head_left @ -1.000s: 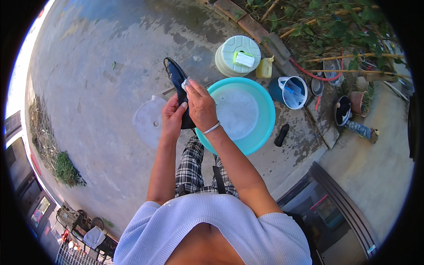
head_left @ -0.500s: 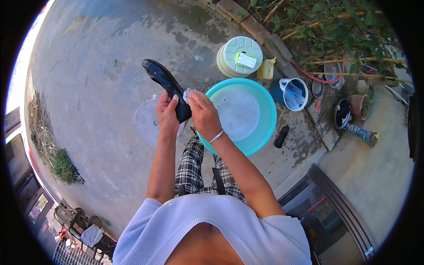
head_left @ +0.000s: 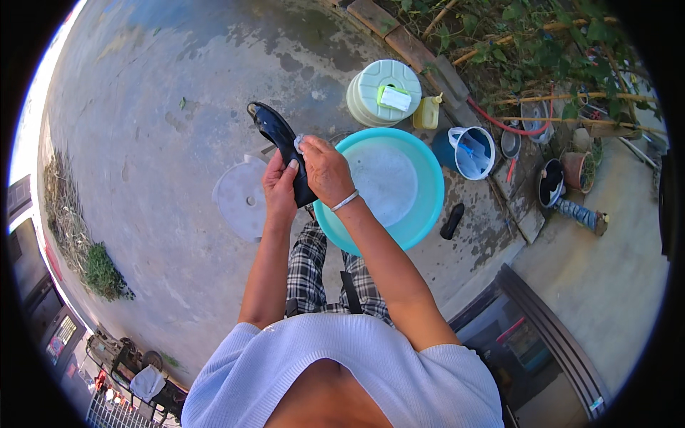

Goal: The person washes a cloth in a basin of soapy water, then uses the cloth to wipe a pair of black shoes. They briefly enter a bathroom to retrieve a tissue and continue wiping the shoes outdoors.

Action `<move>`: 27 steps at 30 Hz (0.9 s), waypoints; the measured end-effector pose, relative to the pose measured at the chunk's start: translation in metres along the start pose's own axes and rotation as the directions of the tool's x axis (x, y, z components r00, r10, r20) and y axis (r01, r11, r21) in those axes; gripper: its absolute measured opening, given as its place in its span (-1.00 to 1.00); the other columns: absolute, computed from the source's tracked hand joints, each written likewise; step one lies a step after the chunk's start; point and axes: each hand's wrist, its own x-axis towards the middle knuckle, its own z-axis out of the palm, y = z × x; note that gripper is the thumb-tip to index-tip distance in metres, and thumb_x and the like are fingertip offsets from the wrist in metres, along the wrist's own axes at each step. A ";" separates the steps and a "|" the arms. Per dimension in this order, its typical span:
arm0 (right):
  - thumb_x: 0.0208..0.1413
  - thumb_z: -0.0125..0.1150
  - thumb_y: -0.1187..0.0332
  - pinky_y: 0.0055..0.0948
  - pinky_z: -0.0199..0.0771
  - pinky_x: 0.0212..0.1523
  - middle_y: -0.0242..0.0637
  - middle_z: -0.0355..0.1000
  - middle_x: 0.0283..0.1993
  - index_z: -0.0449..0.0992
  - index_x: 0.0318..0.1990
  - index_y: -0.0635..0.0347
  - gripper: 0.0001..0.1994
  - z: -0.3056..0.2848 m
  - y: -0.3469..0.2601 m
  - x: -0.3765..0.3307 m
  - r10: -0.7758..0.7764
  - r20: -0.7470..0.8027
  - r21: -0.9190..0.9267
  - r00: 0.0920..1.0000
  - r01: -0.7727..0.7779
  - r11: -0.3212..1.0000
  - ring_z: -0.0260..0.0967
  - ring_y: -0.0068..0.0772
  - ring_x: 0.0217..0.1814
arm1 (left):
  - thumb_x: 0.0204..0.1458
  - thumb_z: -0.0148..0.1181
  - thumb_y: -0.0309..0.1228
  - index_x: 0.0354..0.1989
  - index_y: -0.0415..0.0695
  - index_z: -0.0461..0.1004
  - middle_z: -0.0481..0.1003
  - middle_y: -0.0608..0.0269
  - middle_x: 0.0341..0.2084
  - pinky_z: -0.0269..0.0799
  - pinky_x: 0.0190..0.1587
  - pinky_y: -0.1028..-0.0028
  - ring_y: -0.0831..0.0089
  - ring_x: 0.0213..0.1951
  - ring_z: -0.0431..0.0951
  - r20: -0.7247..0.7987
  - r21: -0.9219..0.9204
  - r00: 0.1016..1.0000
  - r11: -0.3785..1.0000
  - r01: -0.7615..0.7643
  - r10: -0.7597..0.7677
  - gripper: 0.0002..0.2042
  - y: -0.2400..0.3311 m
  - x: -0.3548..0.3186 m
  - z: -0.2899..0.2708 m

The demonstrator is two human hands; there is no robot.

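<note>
A glossy black shoe (head_left: pixel 274 130) is held out in front of me, its toe pointing up and to the left. My left hand (head_left: pixel 280 183) grips it from the left, with the thumb lying on its upper. From the right, my right hand (head_left: pixel 325 170) pinches a small crumpled greyish-white wad (head_left: pixel 298 142), perhaps a cloth or scrubber, and presses it against the shoe's side. A bracelet circles the right wrist. Just right of the hands stands a turquoise basin (head_left: pixel 432 191) of foamy water.
A whitish round stool (head_left: pixel 241 202) is at the left. Beyond the basin stand a pale lidded bucket (head_left: pixel 385 73), a yellowish jug (head_left: pixel 427 113) and a blue bucket (head_left: pixel 444 148). A black shoe-shaped item (head_left: pixel 452 221) lies on the concrete. Bricks (head_left: pixel 409 48) edge a plant bed.
Both hands and the shoe have shifted slightly to the right. The shoe stands a little more upright, and the wad stays against its side.
</note>
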 end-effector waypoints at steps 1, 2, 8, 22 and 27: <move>-0.05 0.04 0.54 -0.27 0.33 0.01 -0.06 0.38 -0.10 0.44 -0.21 0.38 -0.79 0.001 0.000 0.003 -0.012 -0.002 -0.003 1.000 0.012 1.000 0.33 -0.09 -0.01 | 0.05 -0.04 -0.65 0.08 -0.29 0.28 0.46 0.28 -0.16 0.36 -0.13 0.60 0.61 -0.19 0.45 -0.002 -0.021 1.000 1.000 -0.012 0.012 -0.63 -0.001 0.003 -0.001; -0.05 0.05 0.55 -0.26 0.35 -0.01 -0.06 0.39 -0.10 0.44 -0.21 0.37 -0.79 -0.001 0.000 0.000 -0.016 -0.003 -0.003 1.000 0.016 1.000 0.33 -0.08 -0.02 | 0.05 -0.04 -0.65 0.08 -0.29 0.28 0.46 0.27 -0.15 0.35 -0.12 0.61 0.61 -0.19 0.45 -0.016 -0.006 0.999 0.999 -0.039 0.038 -0.63 -0.004 0.006 -0.004; -0.03 0.06 0.57 -0.25 0.40 -0.08 -0.06 0.42 -0.13 0.47 -0.24 0.35 -0.83 -0.017 0.028 -0.062 0.026 0.038 -0.017 0.999 -0.026 1.000 0.39 -0.07 -0.09 | 0.05 -0.04 -0.66 0.09 -0.29 0.28 0.45 0.25 -0.13 0.35 -0.12 0.62 0.61 -0.21 0.45 -0.142 -0.003 0.975 0.985 -0.171 0.169 -0.62 -0.005 0.034 -0.022; -0.02 0.11 0.48 -0.41 0.46 -0.39 -0.41 0.39 -0.32 0.43 -0.18 0.36 -0.77 0.065 0.161 -0.146 0.974 0.023 0.919 0.224 -0.388 0.067 0.34 -0.53 -0.31 | 0.10 -0.15 -0.66 0.16 -0.25 0.18 0.40 0.19 -0.08 0.37 -0.01 0.48 0.45 -0.08 0.44 -0.052 -0.060 0.998 0.998 0.031 -0.034 -0.60 -0.040 0.073 -0.046; 0.02 0.05 0.50 -0.32 0.42 -0.19 -0.18 0.35 -0.10 0.40 -0.13 0.34 -0.77 0.046 0.060 -0.052 0.365 -0.315 0.314 0.876 -0.267 0.911 0.36 -0.27 -0.15 | 0.12 -0.20 -0.63 0.18 -0.19 0.15 0.38 0.18 -0.06 0.37 0.04 0.40 0.37 -0.04 0.43 -0.032 -0.081 0.998 0.995 0.055 -0.058 -0.59 -0.041 0.062 -0.037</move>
